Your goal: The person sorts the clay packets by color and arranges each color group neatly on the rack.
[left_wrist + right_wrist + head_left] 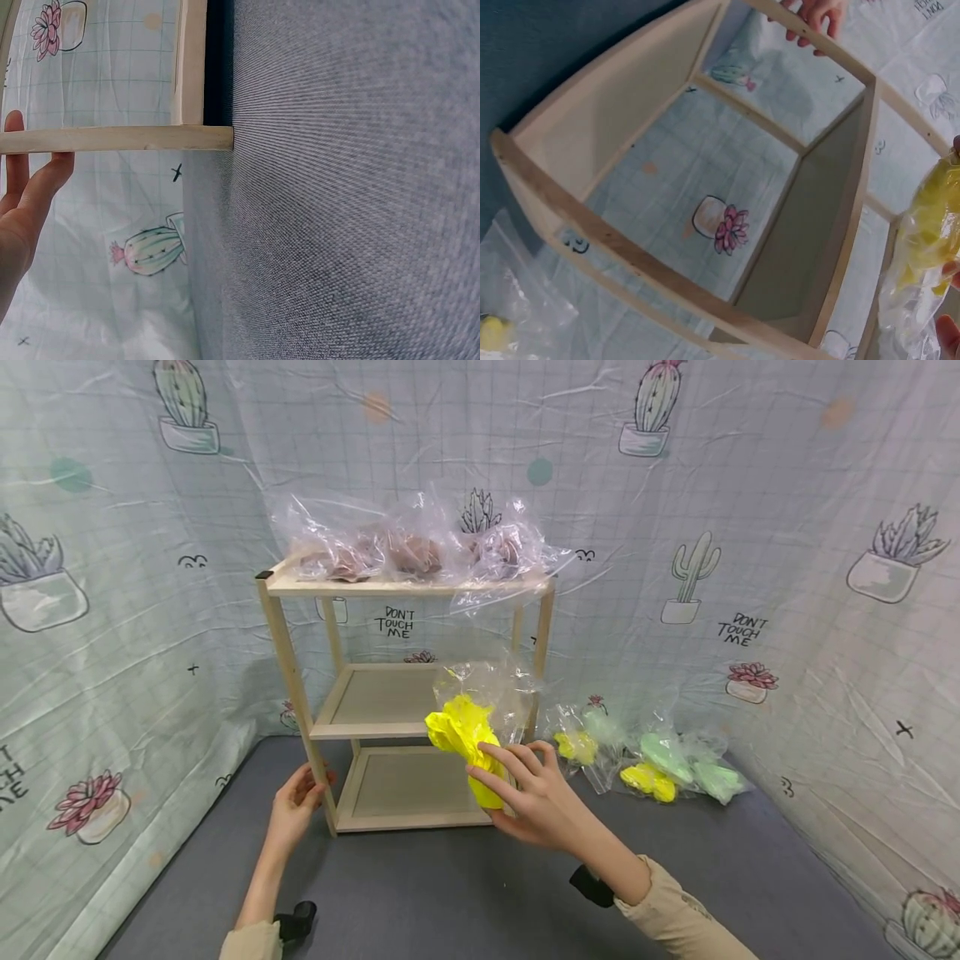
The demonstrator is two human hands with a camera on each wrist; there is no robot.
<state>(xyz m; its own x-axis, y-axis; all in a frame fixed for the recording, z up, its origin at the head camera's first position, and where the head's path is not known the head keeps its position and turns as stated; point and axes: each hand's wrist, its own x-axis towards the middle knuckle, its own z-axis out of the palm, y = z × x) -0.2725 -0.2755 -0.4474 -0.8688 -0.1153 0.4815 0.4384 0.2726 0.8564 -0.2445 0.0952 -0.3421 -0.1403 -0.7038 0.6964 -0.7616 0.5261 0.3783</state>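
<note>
My right hand holds up a clear plastic bag with a bright yellow, lumpy item inside, in front of the right part of a wooden shelf rack. In the right wrist view, the yellow bag is at the right edge, pinched by fingers partly cut off there. My left hand is low at the rack's front left post. The left wrist view shows its fingers on both sides of that post.
Clear bags with brownish contents lie along the rack's top shelf. To the right of the rack, several bags with yellow and pale green pieces rest on the grey surface. A cactus-print cloth hangs behind and at both sides.
</note>
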